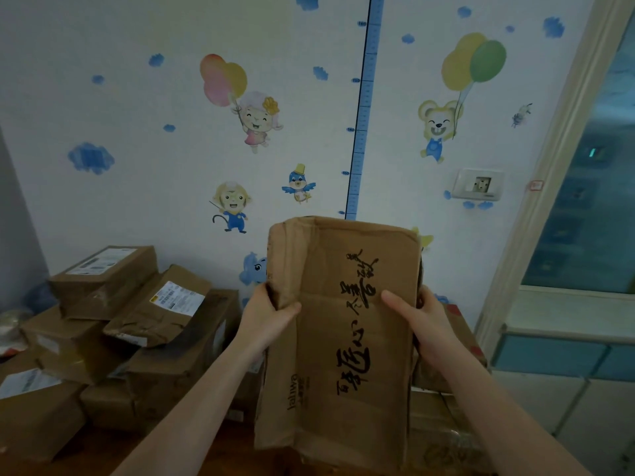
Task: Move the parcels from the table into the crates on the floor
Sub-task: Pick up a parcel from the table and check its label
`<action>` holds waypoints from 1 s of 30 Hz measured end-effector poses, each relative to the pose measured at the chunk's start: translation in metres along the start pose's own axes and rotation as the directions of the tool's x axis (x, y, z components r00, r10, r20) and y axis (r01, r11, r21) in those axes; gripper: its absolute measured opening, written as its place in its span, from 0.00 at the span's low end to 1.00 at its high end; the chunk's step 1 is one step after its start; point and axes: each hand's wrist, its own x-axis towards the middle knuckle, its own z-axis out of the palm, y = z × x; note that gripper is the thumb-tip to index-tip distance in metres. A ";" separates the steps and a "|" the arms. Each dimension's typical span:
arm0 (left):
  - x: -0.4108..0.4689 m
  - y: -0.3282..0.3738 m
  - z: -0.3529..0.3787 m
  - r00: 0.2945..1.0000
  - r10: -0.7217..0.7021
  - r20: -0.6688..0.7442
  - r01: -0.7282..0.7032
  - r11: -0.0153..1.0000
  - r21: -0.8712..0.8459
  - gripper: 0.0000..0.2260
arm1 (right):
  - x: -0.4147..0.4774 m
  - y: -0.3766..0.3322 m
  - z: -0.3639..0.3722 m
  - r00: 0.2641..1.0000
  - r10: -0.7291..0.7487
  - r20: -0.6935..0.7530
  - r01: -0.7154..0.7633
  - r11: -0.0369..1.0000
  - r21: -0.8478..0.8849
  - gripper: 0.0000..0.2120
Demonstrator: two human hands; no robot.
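A worn brown cardboard parcel point(340, 338) with black brush lettering is held upright in front of me, lifted above the table. My left hand point(266, 316) grips its left edge, thumb on the front face. My right hand point(421, 321) grips its right edge, thumb across the front. Several more brown parcels point(137, 324) lie stacked on the wooden table point(192, 451) to the left. No crate is in view.
A wall with cartoon stickers and a blue height ruler point(360, 132) rises behind the table. A wall socket point(477, 184) sits at the right. More cardboard boxes point(450, 341) lie behind the held parcel. A door frame and tiled floor point(584, 407) are at the right.
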 end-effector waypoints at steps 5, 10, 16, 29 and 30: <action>0.005 0.015 -0.005 0.987 0.035 -0.159 -0.038 0.999 -0.015 0.26 | -0.006 0.004 0.002 0.997 -0.046 0.062 0.053 0.993 -0.102 0.26; -0.001 0.011 -0.005 0.988 0.044 -0.145 -0.040 0.999 0.035 0.19 | -0.004 -0.013 0.005 0.995 -0.057 0.078 0.060 0.997 -0.038 0.38; 0.002 0.024 -0.015 0.974 0.049 -0.223 -0.077 0.990 -0.118 0.23 | -0.006 -0.023 0.005 0.985 -0.151 0.080 0.157 0.984 -0.080 0.28; 0.010 0.070 -0.031 0.982 0.073 -0.172 -0.122 0.949 -0.290 0.23 | -0.012 -0.060 0.008 0.912 -0.391 0.122 0.406 0.905 -0.132 0.36; 0.010 0.069 -0.031 0.977 0.086 -0.196 -0.143 0.944 -0.296 0.19 | -0.011 -0.061 0.006 0.918 -0.366 0.152 0.385 0.915 -0.118 0.44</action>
